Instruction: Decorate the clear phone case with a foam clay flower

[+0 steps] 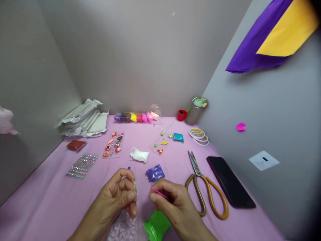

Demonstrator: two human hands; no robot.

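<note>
My left hand (120, 195) is closed in a pinch near the front of the pink table (50, 194), holding a small piece with green and blue bits showing at its fingertips. My right hand (173, 204) is pinched on a thin pink stick (160, 193) that points toward my left hand. Under my hands lie a bright green packet (156, 225) and a clear flower-patterned bag (126, 229). A small bag of purple material (154, 172) sits just beyond my fingers.
Gold-handled scissors (204, 185) and a black phone (229, 182) lie to the right. Further back are a white packet (139, 155), sticker sheets (113, 144), a gem sheet (82, 165), coloured clay packs (136, 117), white rings (199, 136), a red cup (182, 114), a bottle (197, 109) and stacked packages (84, 118).
</note>
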